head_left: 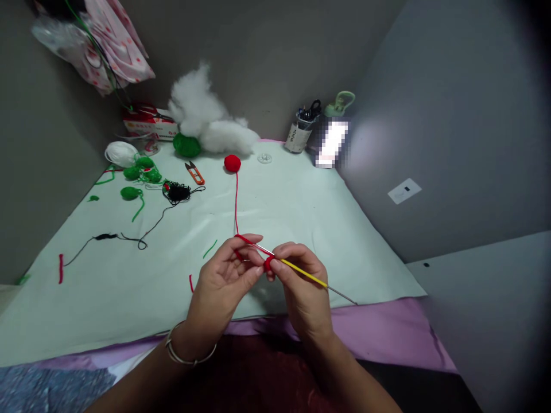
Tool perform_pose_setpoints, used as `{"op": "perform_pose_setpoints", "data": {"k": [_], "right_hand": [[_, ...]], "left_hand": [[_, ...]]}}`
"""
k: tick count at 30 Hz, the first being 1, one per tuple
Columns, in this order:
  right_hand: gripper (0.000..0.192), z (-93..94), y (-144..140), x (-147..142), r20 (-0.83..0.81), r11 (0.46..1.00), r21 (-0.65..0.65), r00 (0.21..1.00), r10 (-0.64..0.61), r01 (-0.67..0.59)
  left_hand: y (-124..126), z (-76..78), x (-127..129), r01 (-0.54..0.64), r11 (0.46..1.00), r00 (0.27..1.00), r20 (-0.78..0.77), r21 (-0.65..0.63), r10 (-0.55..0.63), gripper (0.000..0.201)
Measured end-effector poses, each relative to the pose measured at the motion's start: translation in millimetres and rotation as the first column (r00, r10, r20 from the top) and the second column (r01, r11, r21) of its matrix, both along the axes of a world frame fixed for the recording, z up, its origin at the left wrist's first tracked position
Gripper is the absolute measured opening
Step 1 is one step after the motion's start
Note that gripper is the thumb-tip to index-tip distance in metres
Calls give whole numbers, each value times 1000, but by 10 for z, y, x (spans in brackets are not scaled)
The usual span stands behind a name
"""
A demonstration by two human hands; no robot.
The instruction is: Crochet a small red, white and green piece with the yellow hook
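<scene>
My left hand point(226, 275) pinches a small red crochet piece point(269, 263), with red yarn looped over its forefinger. A red strand point(236, 201) runs from there up the pale green mat to a red yarn ball point(232, 163). My right hand point(301, 281) grips a yellow-handled crochet hook point(303, 274); its metal tip lies in the red piece and its tail sticks out to the right. Both hands meet above the mat's near edge.
On the pale green mat point(301, 206) lie orange snips point(195, 172), tangled black yarn point(177, 192), green crochet pieces point(136, 172), a green ball point(186, 145) and white stuffing point(206, 117). A pen cup point(300, 131) stands at the back. Grey walls close in on the right.
</scene>
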State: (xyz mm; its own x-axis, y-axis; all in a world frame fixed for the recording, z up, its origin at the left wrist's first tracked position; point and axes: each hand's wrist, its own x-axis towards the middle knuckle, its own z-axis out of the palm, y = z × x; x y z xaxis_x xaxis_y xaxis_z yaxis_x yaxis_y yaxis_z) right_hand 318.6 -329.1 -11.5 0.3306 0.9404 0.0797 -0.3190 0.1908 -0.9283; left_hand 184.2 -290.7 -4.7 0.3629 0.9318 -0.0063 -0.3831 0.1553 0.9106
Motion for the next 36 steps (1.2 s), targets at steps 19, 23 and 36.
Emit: {"op": "perform_pose_setpoints", "data": {"k": [19,23,36], "right_hand": [[7,16,-64,-11,131,997,42,989,-71,66],[4,-2,-55,-7,176,992,68,978,-113,102],[37,22,-194,46,622,935,346,727,-290,78]], "left_hand": [[16,27,-2,68,990,997,52,-126,-62,44],[15,64,3,53,986,997,60,-158,-44,48],[12,93,-17,141,956,982,158,-255,-103,53]]}}
